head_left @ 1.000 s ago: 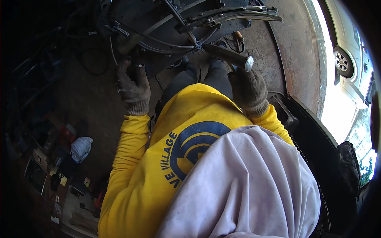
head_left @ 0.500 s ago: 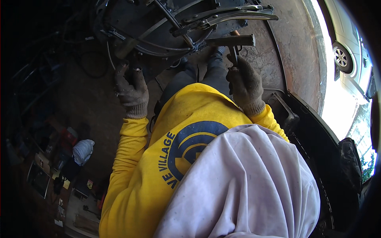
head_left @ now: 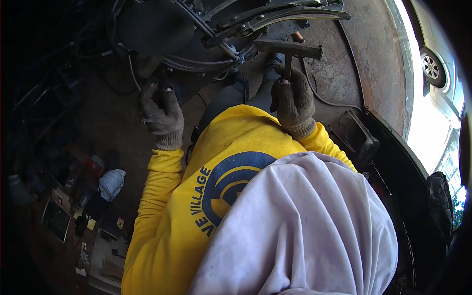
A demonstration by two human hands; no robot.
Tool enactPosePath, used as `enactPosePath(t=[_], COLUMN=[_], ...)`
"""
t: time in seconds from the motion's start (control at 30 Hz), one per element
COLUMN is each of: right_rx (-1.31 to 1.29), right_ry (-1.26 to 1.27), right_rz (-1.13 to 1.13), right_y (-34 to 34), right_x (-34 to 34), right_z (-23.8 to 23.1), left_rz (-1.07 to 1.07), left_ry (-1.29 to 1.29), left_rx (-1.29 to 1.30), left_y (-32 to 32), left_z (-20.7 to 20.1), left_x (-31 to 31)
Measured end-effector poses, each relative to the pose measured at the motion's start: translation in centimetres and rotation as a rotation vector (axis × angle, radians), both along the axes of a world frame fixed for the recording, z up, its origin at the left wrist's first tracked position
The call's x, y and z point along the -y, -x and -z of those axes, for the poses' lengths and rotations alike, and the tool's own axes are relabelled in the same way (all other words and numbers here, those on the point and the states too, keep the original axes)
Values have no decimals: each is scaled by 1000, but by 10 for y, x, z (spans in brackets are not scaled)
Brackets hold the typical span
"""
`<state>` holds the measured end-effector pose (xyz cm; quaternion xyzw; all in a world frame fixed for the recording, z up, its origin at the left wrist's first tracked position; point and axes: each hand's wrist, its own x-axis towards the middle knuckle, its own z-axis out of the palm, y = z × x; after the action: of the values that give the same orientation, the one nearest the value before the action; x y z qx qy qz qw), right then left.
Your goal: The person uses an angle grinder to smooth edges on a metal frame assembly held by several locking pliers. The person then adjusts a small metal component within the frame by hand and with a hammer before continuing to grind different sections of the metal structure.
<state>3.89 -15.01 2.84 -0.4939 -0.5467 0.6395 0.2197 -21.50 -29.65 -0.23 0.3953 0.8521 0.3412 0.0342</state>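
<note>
Over concrete floor [head_left: 334, 66] at one o'clock, my right hand [head_left: 295, 103] squeezes the hammer [head_left: 289, 47] by its handle [head_left: 288, 66], best since it's likely top-heavy; whether my left hand [head_left: 164, 115], at ten, grips, I can't tell.

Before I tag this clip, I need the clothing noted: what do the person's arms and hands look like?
The left hand and right hand wear grey-brown knit gloves, seemingly soiled, with ribbed cuffs. Long, bright yellow sleeves, creased and bunched, reach the cuffs; no markings show on them.
</note>
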Motion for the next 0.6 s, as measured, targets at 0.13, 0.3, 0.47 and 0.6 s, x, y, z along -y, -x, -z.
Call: enactPosePath(t=[0.13, 0.3, 0.47, 0.6], right_rx=[159, -6, 149, 48], right_ry=[-244, -48, -244, -123], right_rz=[-143, 35, -143, -20], right_y=[-1, 1, 4, 2], right_x=[3, 2, 2, 4], right_z=[18, 3, 11, 7], left_rz=[14, 60, 52, 51], left_ry=[43, 27, 11, 25], left_rx=[-44, -105, -88, -104], left_y=[1, 5, 4, 4], left_z=[-2, -1, 1, -1], left_x=[-1, 0, -1, -1])
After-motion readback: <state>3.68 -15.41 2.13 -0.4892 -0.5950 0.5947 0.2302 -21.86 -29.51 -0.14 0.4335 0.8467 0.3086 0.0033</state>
